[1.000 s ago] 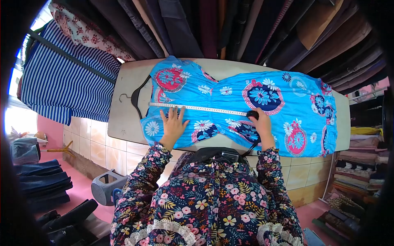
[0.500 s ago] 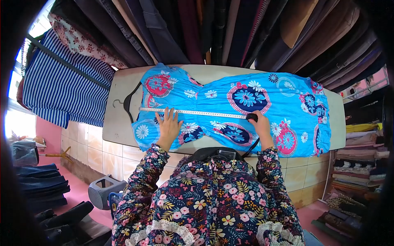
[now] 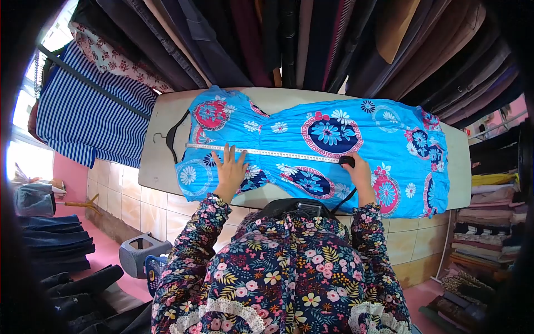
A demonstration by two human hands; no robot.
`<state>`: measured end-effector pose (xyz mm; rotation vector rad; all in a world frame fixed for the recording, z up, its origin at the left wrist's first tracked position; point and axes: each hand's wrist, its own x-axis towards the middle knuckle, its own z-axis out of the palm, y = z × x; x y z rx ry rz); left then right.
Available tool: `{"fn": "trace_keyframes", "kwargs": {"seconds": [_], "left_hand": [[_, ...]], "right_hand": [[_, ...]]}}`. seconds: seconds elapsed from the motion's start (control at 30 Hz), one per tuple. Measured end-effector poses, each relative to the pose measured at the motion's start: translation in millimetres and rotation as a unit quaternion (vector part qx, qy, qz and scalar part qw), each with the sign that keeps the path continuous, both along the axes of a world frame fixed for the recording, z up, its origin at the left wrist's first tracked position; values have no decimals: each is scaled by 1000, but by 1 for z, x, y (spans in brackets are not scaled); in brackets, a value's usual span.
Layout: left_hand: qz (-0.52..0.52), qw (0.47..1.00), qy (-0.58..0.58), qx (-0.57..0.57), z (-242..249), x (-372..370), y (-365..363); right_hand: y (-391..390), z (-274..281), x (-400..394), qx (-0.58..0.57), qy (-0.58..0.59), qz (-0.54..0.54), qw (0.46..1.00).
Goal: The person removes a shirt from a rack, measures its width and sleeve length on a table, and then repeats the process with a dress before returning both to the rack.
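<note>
A blue floral dress (image 3: 289,136) lies flat across a pale table (image 3: 158,177), with a black hanger (image 3: 171,139) at its neck end. A white measuring tape (image 3: 278,153) runs lengthwise over the dress, starting near the neckline. My left hand (image 3: 230,171) lies with fingers spread on the dress and over the tape. My right hand (image 3: 359,171) grips the black case (image 3: 347,161) of the tape measure, low over the skirt part of the dress. The underside of the case is hidden.
Dark trousers (image 3: 322,44) hang in a row behind the table. On the left hangs a blue and white striped garment (image 3: 100,103). Folded jeans (image 3: 55,245) and a grey stool (image 3: 139,256) stand at lower left; stacked clothes (image 3: 484,214) fill the right side.
My right hand has moved slightly right with the tape case, so a little more tape shows. The left hand stays spread on the dress. The view has shifted slightly.
</note>
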<state>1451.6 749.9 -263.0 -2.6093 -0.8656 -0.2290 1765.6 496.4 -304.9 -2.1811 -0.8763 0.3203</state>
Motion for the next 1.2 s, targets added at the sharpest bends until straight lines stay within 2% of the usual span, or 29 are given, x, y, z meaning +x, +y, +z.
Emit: {"fn": "trace_keyframes", "kwargs": {"seconds": [0.3, 0.53, 0.83, 0.93, 1.0, 1.1, 1.2], "left_hand": [[22, 997, 22, -69, -9, 9, -13], [17, 999, 16, -48, -9, 13, -20], [64, 997, 26, -38, -11, 30, -31], [47, 998, 29, -25, -12, 37, -31], [50, 995, 63, -64, -15, 39, -30], [26, 997, 22, -71, -20, 39, -34], [-8, 998, 35, -42, -19, 40, -45]], "right_hand": [[-20, 0, 20, -31, 4, -12, 999], [-39, -8, 39, -16, 18, -9, 1000], [-56, -13, 56, 2, 28, 7, 1000], [-59, -13, 60, -2, 23, 8, 1000], [-61, -14, 63, -10, 19, 3, 1000], [-65, -18, 68, -20, 15, -10, 1000], [-68, -21, 70, -2, 10, -9, 1000]]}}
